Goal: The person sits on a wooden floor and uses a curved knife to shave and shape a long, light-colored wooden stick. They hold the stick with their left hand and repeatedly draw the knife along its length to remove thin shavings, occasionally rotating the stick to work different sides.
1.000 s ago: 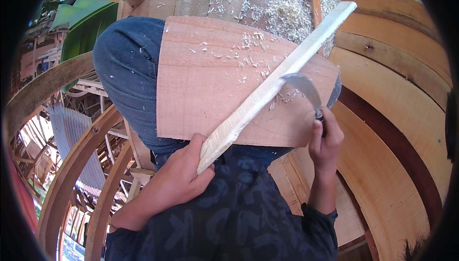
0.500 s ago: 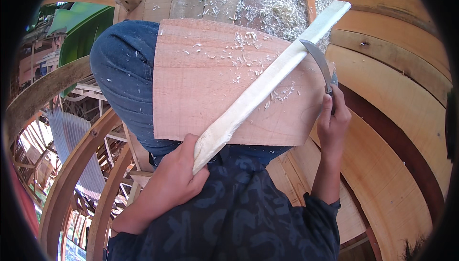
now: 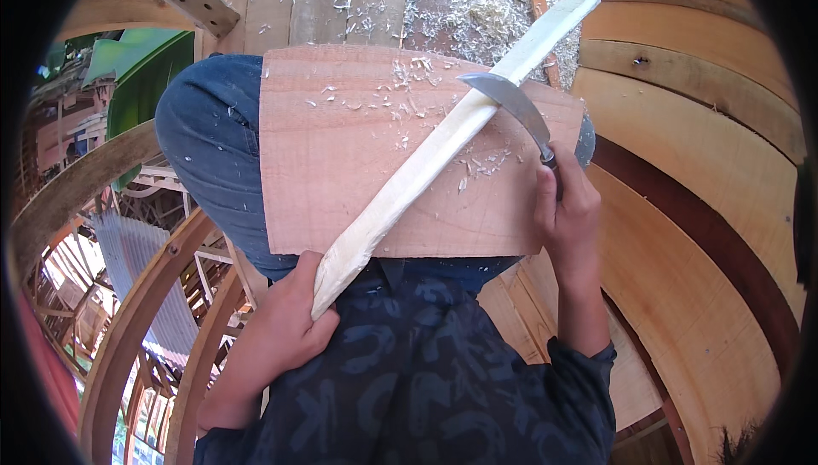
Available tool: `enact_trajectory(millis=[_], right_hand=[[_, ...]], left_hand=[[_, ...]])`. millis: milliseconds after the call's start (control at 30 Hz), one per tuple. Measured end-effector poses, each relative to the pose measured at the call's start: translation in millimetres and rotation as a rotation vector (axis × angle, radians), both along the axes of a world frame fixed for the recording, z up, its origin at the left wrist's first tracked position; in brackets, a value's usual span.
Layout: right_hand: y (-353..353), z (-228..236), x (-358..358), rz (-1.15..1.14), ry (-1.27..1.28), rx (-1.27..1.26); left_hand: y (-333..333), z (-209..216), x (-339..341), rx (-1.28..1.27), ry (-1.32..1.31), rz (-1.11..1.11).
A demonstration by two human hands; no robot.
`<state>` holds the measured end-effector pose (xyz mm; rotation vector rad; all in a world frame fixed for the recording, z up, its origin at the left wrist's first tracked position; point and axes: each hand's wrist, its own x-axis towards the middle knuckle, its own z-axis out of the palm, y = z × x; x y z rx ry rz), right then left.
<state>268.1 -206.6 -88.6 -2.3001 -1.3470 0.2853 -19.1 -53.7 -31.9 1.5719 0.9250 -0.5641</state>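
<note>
A long pale wooden stick (image 3: 417, 154) slants across a flat reddish board (image 3: 341, 133) that rests on my lap. My left hand (image 3: 294, 316) is wrapped round the stick's near, rough-cut end. In my right hand (image 3: 569, 209) is the dark handle of a sickle (image 3: 521, 111). Its curved blade crosses over the stick in the upper half, with the tip reaching past the stick's left edge. Small curled shavings (image 3: 413, 73) lie on the board on both sides of the stick.
Curved wooden planks (image 3: 690, 124) rise along the right. Ahead, the plank floor (image 3: 319, 1) is strewn with a heap of shavings (image 3: 494, 14). At left stand curved wooden ribs (image 3: 128, 337), a corrugated sheet (image 3: 158, 286) and a green leaf (image 3: 149, 77). My bent knee (image 3: 204, 116) lies beside the board.
The sickle blade has moved left and slightly nearer along the stick, with my right hand following. My left hand and the stick's near end have shifted a little left and nearer.
</note>
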Motion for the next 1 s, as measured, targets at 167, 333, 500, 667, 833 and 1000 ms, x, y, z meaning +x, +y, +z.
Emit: enact_trajectory(millis=[167,333,500,667,833,1000], right_hand=[[1,10,-23,0.275,0.074,-0.068],[3,-5,3,0.015,-0.065,0.042],[0,14,-28,0.278,-0.023,-0.109],[-5,-5,2,0.052,-0.078,0.012],[-5,22,-34,0.303,-0.011,-0.211],[-4,-7,7,-0.036,0.010,0.005]], left_hand=[[4,-3,-13,-0.044,-0.006,-0.037],[3,-3,-18,-0.045,0.003,-0.067],[1,-9,-24,-0.111,-0.015,-0.071],[0,-14,-31,-0.180,-0.021,-0.049],[0,-17,-32,-0.197,-0.028,-0.070],[-1,-15,-30,-0.182,-0.021,-0.049]])
